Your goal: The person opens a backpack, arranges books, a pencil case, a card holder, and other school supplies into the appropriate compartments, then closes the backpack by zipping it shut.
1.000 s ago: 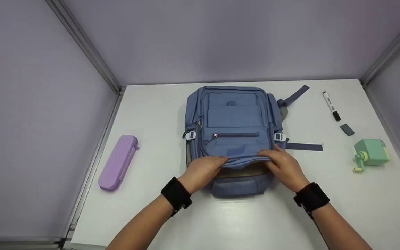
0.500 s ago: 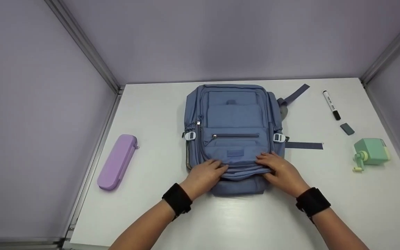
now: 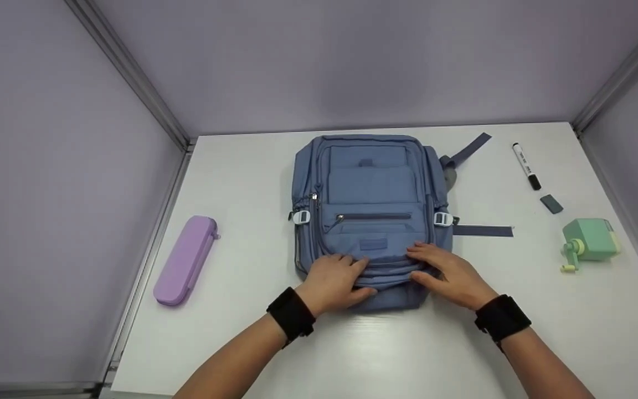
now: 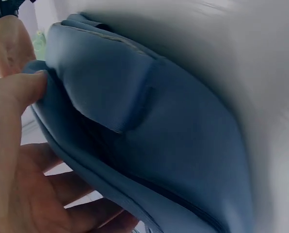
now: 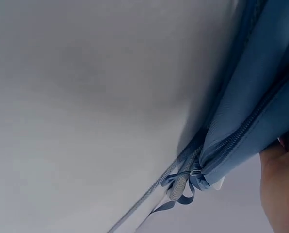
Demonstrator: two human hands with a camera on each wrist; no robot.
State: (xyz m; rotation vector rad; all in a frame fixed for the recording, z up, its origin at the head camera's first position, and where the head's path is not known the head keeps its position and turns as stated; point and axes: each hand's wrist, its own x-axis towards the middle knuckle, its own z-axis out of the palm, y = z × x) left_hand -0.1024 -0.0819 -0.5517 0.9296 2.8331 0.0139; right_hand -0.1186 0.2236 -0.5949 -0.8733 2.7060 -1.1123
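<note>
A blue backpack (image 3: pixel 373 188) lies front side up on the white table, its lower end toward me. My left hand (image 3: pixel 333 282) holds the layered edge of its front panel at the left, fingers on top and thumb along the lower edge. The left wrist view shows that thumb on the fabric rim (image 4: pixel 42 92), with a pocket gaping beside it. Opposite, my right hand (image 3: pixel 452 277) holds the same folds (image 3: pixel 391 271) at the right, its fingers above and thumb lower. Mostly cut off in the right wrist view, that hand lies beyond a zipper (image 5: pixel 241 126).
To the left lies a purple case (image 3: pixel 186 260). A marker (image 3: pixel 526 166), a dark eraser-like block (image 3: pixel 551 204) and a green hand-crank pencil sharpener (image 3: pixel 590 241) are at the right. Loose straps (image 3: pixel 482 230) stick out from the backpack's right side. Panels enclose the table.
The lifted front panel has come down over the backpack's gaping lower opening. Both hands went down with it, and the left thumb now stretches right along the edge.
</note>
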